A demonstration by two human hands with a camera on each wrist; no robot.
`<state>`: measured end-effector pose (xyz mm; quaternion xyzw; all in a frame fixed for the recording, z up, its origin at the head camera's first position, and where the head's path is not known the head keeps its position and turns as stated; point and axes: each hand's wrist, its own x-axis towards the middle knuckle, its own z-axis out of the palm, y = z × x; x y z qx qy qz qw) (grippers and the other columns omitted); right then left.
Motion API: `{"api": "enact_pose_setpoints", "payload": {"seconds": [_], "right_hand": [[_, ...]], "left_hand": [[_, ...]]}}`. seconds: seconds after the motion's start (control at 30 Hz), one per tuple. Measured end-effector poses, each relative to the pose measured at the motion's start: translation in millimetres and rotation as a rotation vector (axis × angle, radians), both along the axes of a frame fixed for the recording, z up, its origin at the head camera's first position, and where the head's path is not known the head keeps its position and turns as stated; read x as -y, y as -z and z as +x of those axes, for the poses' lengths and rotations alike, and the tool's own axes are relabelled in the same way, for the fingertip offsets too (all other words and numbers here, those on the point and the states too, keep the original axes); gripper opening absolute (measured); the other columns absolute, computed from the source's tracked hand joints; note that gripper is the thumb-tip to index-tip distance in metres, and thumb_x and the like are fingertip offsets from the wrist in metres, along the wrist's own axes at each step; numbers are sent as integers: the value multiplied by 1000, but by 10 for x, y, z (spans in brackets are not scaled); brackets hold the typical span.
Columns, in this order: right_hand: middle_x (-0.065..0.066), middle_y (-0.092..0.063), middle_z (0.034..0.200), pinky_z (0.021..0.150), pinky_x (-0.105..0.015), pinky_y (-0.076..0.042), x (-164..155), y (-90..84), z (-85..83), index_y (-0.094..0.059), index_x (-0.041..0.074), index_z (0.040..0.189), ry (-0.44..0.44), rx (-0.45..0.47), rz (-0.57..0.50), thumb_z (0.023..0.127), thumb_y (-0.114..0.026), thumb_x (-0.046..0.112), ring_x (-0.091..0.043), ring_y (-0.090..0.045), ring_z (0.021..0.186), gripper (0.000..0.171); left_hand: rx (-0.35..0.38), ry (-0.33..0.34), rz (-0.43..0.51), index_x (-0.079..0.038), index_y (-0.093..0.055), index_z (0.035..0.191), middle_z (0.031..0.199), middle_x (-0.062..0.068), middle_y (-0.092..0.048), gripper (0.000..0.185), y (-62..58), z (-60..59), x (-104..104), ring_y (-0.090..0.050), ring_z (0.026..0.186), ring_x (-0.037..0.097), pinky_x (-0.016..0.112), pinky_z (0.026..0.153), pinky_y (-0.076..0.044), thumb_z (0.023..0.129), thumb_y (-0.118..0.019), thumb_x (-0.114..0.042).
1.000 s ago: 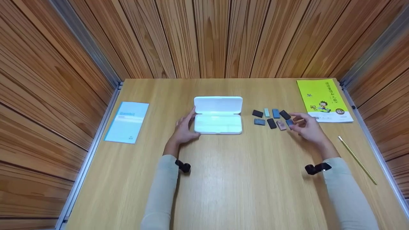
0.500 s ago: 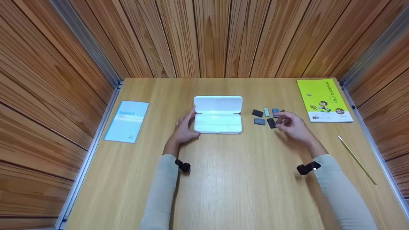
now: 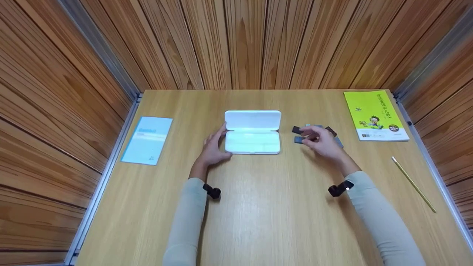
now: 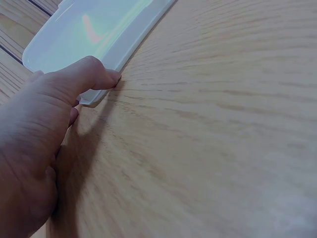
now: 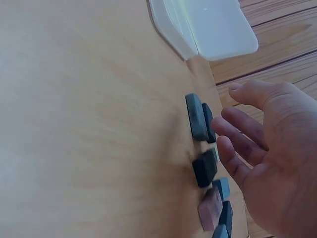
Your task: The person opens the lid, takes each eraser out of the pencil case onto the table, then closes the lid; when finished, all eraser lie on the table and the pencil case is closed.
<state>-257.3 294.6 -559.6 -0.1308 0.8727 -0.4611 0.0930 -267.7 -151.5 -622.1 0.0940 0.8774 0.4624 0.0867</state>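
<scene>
The near half of the light wooden bench (image 3: 258, 207) lies bare between the two sleeves. The left hand (image 3: 212, 149) rests beside the open white plastic case (image 3: 252, 142), its thumb touching the tray's near left corner, fingers relaxed. The right hand (image 3: 321, 142) hovers, fingers loosely spread and gripping nothing, over the small dark and blue rectangular blocks (image 5: 198, 116) just right of the case. Farther right, near the bench edge, lie a yellow pencil (image 3: 413, 184) and a green booklet (image 3: 375, 115).

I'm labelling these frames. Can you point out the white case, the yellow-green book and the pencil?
white case (image 3: 252, 142): head view, floor of the open lower tray.
yellow-green book (image 3: 374, 111): head view, middle of the front cover.
pencil (image 3: 414, 184): head view, midway along the shaft.
</scene>
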Motion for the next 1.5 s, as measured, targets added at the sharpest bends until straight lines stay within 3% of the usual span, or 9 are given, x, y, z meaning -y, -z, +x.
{"api": "enact_pose_setpoints", "payload": {"seconds": [0.13,0.2,0.47,0.57,0.77,0.93,1.27,1.5], "right_hand": [[-25,-70,148,88,-14,-55,134,14,-58,-61,4,156,9,23,-16,112,-69,14,-39,-68,129,46],[-23,-70,150,96,-17,-53,204,12,-92,-60,4,156,23,29,-19,113,-69,17,-39,-67,135,46],[-23,-63,159,123,-56,-48,425,-11,-254,-56,4,160,66,64,-90,113,-68,22,-40,-60,147,52],[-24,-58,164,130,-61,-43,486,-33,-297,-52,3,163,61,71,-120,114,-67,22,-43,-55,155,54],[-24,-53,170,132,-63,-40,599,-83,-385,-49,6,167,73,71,-159,113,-68,22,-44,-49,160,59],[-25,-54,169,130,-63,-43,704,-101,-458,-50,5,167,74,52,-189,111,-71,17,-47,-52,158,61],[-25,-56,166,133,-59,-42,867,-104,-547,-50,3,167,71,52,-206,111,-71,18,-45,-53,157,61],[-31,-62,157,129,-56,-45,931,-70,-566,-51,0,165,67,45,-220,110,-71,11,-46,-61,148,59]], "left_hand": [[2,-9,-9,-36,-16,182,177,1,-53,124,15,2,-5,-38,158,33,59,137,-13,86,-92,-22],[1,-13,-10,-37,-17,182,177,1,-53,124,20,5,-4,-39,158,33,59,137,-13,86,-92,-21],[0,-20,-6,-37,-17,182,177,1,-53,123,31,13,-3,-39,157,32,60,137,-15,86,-92,-22],[2,-22,-4,-37,-17,182,177,1,-53,123,32,19,-4,-38,158,32,61,137,-16,86,-92,-21],[7,-23,-3,-38,-17,182,176,0,-54,123,29,28,-5,-38,159,32,62,137,-16,86,-93,-21],[-20,-6,4,-32,-19,182,175,4,-56,122,19,28,-1,-40,157,34,62,137,-10,85,-91,-20],[4,-26,-6,-39,-18,181,176,2,-54,122,-15,36,-23,-37,162,33,60,139,-12,87,-93,-22],[-3,-16,6,-33,-17,182,175,4,-55,122,-29,20,-11,-34,165,35,62,140,-8,86,-92,-22]]}}
